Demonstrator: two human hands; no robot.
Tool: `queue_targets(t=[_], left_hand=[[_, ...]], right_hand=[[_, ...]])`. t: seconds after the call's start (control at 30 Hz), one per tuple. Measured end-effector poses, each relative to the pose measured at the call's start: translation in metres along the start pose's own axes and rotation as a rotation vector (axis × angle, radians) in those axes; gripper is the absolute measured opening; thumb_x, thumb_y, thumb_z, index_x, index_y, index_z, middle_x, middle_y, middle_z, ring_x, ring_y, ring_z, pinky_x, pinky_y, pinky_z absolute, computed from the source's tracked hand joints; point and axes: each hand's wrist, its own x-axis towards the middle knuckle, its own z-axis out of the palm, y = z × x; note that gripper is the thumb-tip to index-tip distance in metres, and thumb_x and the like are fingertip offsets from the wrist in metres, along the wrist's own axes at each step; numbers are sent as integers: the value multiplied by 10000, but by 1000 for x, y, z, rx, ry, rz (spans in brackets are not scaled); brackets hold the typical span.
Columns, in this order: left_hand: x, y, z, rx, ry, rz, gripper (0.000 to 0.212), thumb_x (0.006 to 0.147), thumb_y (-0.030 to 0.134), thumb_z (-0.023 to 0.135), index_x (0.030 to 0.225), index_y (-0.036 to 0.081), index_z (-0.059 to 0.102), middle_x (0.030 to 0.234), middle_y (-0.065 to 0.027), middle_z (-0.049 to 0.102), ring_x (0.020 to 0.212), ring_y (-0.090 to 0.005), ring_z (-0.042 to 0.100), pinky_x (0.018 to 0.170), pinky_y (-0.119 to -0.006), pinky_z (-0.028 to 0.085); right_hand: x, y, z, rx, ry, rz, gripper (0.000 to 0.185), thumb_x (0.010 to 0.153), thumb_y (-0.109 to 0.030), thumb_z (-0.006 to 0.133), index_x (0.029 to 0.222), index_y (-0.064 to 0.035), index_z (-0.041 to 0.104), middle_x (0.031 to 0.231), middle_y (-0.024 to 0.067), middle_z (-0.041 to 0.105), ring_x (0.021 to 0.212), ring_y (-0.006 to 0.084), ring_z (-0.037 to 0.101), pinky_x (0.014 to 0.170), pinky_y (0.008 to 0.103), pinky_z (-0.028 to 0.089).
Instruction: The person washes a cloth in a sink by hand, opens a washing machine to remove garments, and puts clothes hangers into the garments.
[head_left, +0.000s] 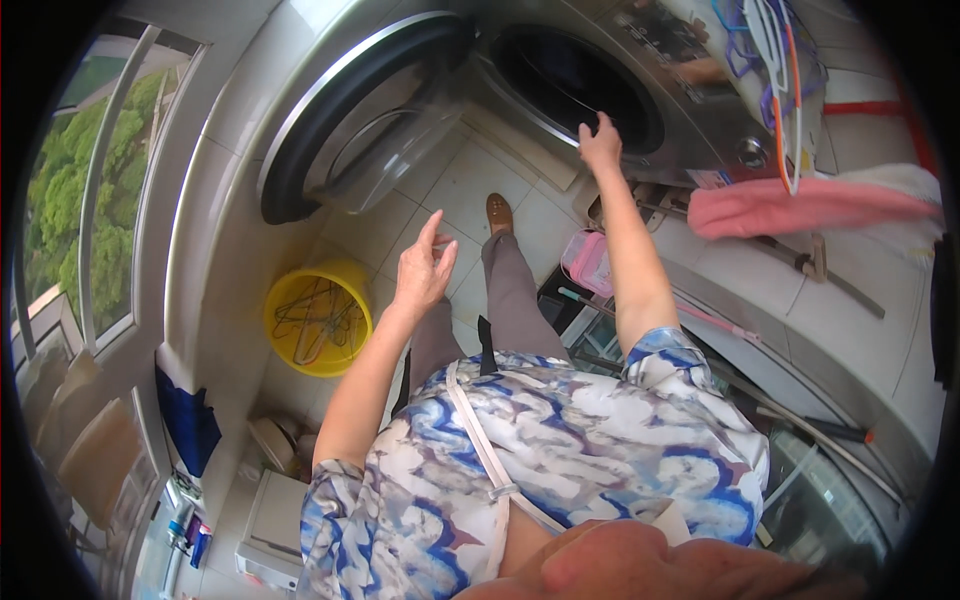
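Before me stands a grey front-loading washing machine (697, 127), its round door (375, 127) swung wide to the left. My right hand (602, 146) is at the lower rim of the dark drum opening (570, 82), fingers spread, with nothing visible in it. Whether it touches the rim I cannot tell. My left hand (427, 266) hangs in the air below the door's glass bowl, index finger and thumb apart, holding nothing. The inside of the drum is too dark to make out.
A yellow bucket (360, 300) with several wire hangers (315, 319) stands on the tiled floor at left. Plastic hangers (776, 67) and a pink cloth (787, 206) are at upper right. A pink plastic basket (589, 262) sits beside my right leg. Windows (90, 187) line the left.
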Motion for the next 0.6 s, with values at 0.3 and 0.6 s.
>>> queue_targets(t=[0.3,0.6], left_hand=[[-14,-24,21,-129,-44,-247,496,909,160,625,1370,56,473,926,-96,693,783,-165,668,760,-303,533],[-4,3,59,-354,-203,-205,503,919,204,612,1362,18,461,932,-119,706,744,-192,680,720,-323,541]], right_hand=[[81,-1,-26,-305,-75,75,531,853,-359,644,1220,17,565,1213,314,562,1156,418,538,973,461,443],[5,22,-49,-46,371,60,427,913,-292,586,1133,75,586,1143,305,606,1052,420,591,909,440,465]])
